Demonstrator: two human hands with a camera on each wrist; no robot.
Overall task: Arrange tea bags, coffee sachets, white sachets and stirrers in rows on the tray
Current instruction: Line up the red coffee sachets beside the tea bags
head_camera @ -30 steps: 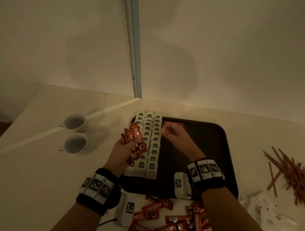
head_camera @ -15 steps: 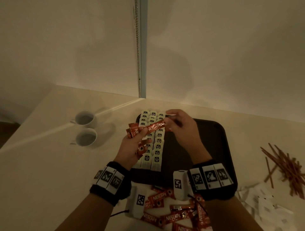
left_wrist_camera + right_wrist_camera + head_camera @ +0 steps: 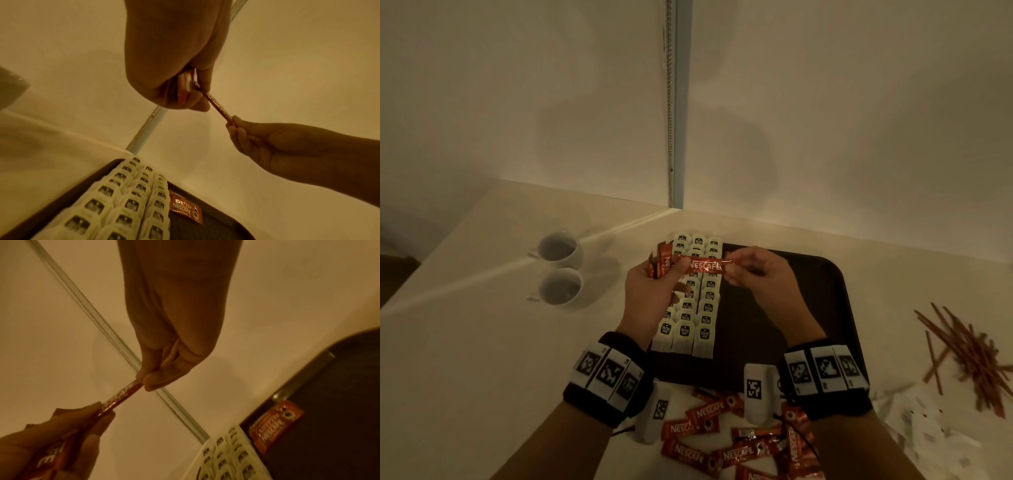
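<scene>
Three rows of cream paper tea bags [image 3: 693, 301] are laid along the left edge of the black plastic tray [image 3: 822, 308]; one red coffee sachet [image 3: 186, 209] lies flat beside them.

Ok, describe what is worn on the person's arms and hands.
Both forearms are bare, without sleeves. Each wrist carries a black band: the left band and right band each bear three white tiles printed with black square codes. The left hand and right hand are ungloved.
</scene>
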